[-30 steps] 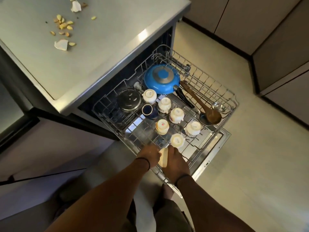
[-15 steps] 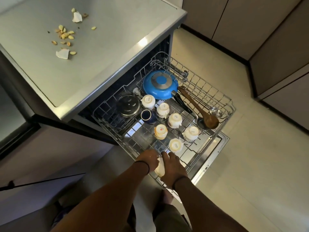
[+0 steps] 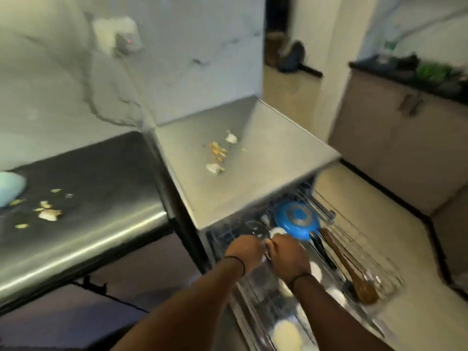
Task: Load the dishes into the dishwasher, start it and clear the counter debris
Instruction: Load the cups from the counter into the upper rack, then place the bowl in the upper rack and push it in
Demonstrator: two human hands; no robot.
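The frame is blurred by motion. The dishwasher's wire rack [image 3: 354,231] is pulled out and holds a blue pan [image 3: 296,220], a wooden spoon [image 3: 349,269] and several white cups, one [image 3: 277,231] just beyond my knuckles and one [image 3: 287,335] near the bottom edge. My left hand [image 3: 244,252] and my right hand [image 3: 288,257] are side by side over the rack's left part, fingers curled down. A sliver of white shows between them; I cannot tell what they grip. Food scraps [image 3: 217,153] lie on the grey dishwasher top [image 3: 266,173].
More scraps [image 3: 48,212] lie on the dark counter [image 3: 101,188] to the left, beside a pale blue cloth [image 3: 10,186]. A wall socket [image 3: 117,38] is on the marble wall. Beige cabinets [image 3: 392,153] stand to the right across the tiled floor.
The view has swung upward, bringing in the wall and dark counter. Both hands have moved from the rack's front edge further in, toward the blue pan. The cup held earlier is no longer clearly seen.
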